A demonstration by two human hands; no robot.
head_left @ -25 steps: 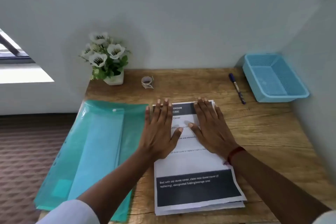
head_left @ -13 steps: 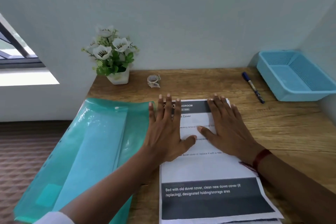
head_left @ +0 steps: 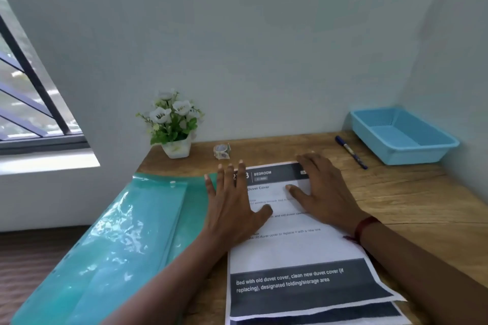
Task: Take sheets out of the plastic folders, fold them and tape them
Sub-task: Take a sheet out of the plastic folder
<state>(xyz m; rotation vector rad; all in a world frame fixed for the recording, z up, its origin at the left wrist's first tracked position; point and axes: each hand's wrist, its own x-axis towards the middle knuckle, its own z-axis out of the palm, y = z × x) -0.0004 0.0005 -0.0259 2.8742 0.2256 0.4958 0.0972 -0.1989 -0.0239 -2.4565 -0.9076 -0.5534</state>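
Note:
A printed sheet (head_left: 295, 248) with dark bands at top and bottom lies on the wooden desk (head_left: 412, 208), with another sheet's edge showing beneath it at the near end. My left hand (head_left: 232, 206) rests flat on the sheet's upper left part, fingers spread. My right hand (head_left: 322, 192) lies flat on its upper right corner. Teal plastic folders (head_left: 111, 245) lie to the left, overhanging the desk's edge. A small roll of tape (head_left: 221, 151) sits behind the sheet, near the wall.
A white pot of white flowers (head_left: 174, 126) stands at the desk's back left. A blue pen (head_left: 351, 152) lies at the back right, beside a blue plastic basket (head_left: 401, 137) in the corner. A window is on the left wall.
The view has tilted upward, so the desk sits lower in the frame. Both hands have slid toward the sheet's far end; the right one now reaches its top right corner.

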